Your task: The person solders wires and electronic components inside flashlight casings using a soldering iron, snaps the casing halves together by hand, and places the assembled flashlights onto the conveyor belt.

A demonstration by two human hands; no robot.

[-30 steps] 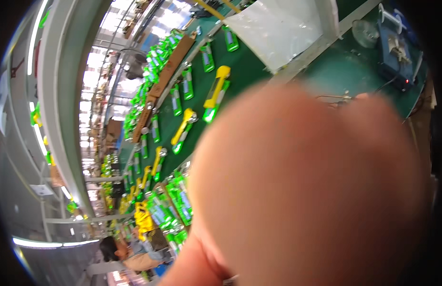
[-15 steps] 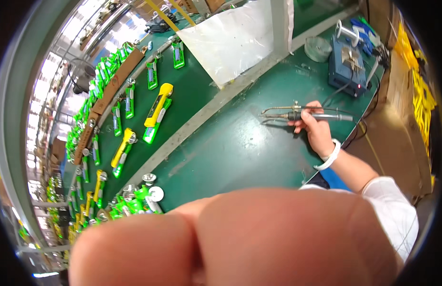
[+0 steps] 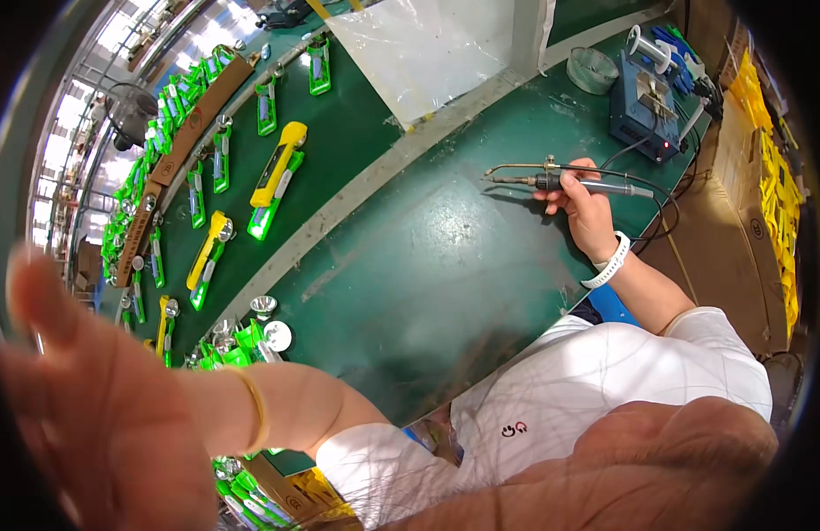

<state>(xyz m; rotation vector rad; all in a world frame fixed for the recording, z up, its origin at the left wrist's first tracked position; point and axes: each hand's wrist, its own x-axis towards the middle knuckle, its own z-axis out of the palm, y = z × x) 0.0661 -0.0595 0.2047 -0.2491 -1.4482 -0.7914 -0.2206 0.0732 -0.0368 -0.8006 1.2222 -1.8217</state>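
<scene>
My right hand (image 3: 589,212) is closed around the grey handle of a soldering iron (image 3: 538,181). The iron has a thin curved feed tube fixed above it, and its tip points left over the green bench top. A white band circles the right wrist. Large and blurred at the lower left, my left hand (image 3: 109,416) is raised close to the camera with fingers apart and nothing visible in it. Its lower part runs out of the picture. Behind the left forearm lies a pile of green flashlight parts with silver reflector cups (image 3: 264,306).
A blue soldering station (image 3: 642,111) with a solder spool (image 3: 650,51) stands at the far right, beside a round clear dish (image 3: 592,69). Yellow and green flashlights (image 3: 277,166) lie in rows on the left belt (image 3: 339,115). Cardboard (image 3: 693,239) borders the right edge.
The left hand has swung from right in front of the camera to the lower left, uncovering the white shirt. The right hand still holds the soldering iron. The whole view has shifted slightly.
</scene>
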